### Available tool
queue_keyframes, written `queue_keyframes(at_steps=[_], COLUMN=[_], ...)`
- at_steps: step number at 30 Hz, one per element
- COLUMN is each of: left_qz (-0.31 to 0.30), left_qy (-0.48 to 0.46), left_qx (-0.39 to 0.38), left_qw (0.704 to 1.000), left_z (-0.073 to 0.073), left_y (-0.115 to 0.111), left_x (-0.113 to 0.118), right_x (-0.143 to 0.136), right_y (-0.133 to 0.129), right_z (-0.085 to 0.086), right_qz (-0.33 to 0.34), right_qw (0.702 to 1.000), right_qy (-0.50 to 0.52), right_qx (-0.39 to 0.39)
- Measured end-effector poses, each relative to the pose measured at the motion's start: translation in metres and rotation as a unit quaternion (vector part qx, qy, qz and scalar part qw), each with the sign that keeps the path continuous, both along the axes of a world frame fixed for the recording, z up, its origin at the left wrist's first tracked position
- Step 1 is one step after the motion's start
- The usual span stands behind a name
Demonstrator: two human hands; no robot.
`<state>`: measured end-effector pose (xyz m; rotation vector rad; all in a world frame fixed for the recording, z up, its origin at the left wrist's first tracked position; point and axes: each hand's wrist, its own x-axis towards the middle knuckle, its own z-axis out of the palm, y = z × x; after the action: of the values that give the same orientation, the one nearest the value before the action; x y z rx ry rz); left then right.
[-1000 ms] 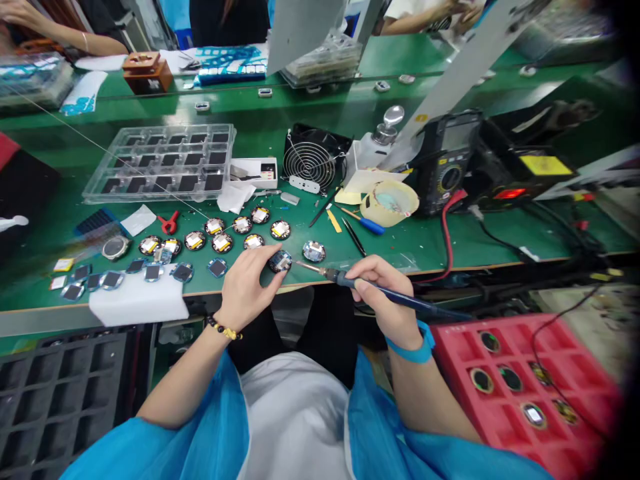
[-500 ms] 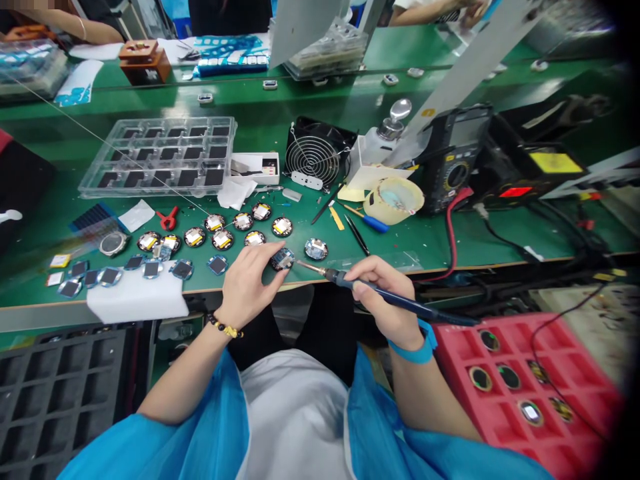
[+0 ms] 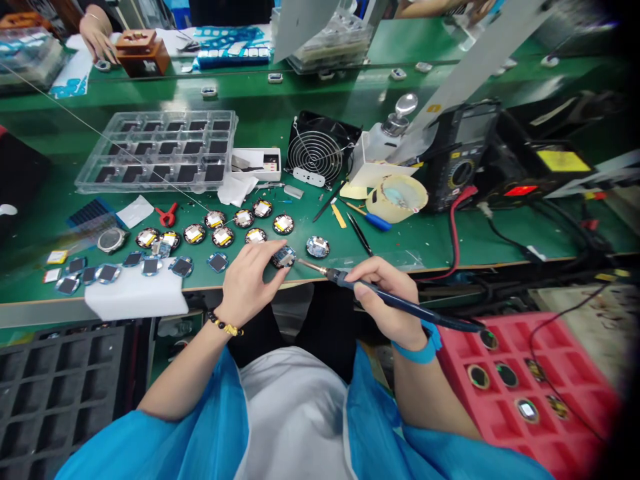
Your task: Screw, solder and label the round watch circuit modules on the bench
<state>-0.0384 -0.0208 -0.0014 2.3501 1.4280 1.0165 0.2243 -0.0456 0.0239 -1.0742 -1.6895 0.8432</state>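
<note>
My left hand [image 3: 250,277] pinches a small round circuit board module [image 3: 285,257] between thumb and fingers at the near edge of the bench. In my right hand [image 3: 387,300] is a dark blue soldering iron [image 3: 420,311], gripped like a pen. Its metal tip points left and ends close to the right side of the module; whether it touches, I cannot tell. Just right of them lies another round module [image 3: 318,247]. Beyond my left hand sit several round black units [image 3: 223,237] with pale and yellow tops. Blue-edged square screens [image 3: 181,267] lie further left, some on white foam.
A clear compartment tray [image 3: 157,180], a fan [image 3: 315,153], a yellowish round tub [image 3: 397,198] and a multimeter [image 3: 457,167] stand along the back. Red foam tray [image 3: 565,340] at lower right, black tray [image 3: 60,400] at lower left. A co-worker's hand [image 3: 97,39] is at upper left.
The view has shifted slightly. Both my hands keep nearly the same pose at the module. At upper left, a co-worker's hand has come down to a small part beside the brown block.
</note>
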Motion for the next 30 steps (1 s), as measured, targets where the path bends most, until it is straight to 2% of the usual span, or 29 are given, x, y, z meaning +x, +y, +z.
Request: queue_keyframes(at_steps=[7,23,30], left_qz=[0.020,0.029,0.031], left_qy=[-0.001,-0.005,-0.002], left_qx=[-0.005,-0.021,-0.022], left_qw=[1.000,0.999,0.999], left_z=[0.0007,-0.0013,-0.0019], left_y=[-0.0008,-0.0021,-0.0027], left_x=[0.0008,0.0004,0.0002], right_x=[0.0047,-0.0034,-0.0029], right_y=[-0.0016,0.0027,0.0040], right_z=[-0.0028,-0.0007,-0.0021], right_qz=[-0.024,-0.014,-0.004], right_qw=[1.000,0.999,1.000], right_qy=[0.017,0.022,0.018], right_qx=[-0.001,-0.030,-0.017])
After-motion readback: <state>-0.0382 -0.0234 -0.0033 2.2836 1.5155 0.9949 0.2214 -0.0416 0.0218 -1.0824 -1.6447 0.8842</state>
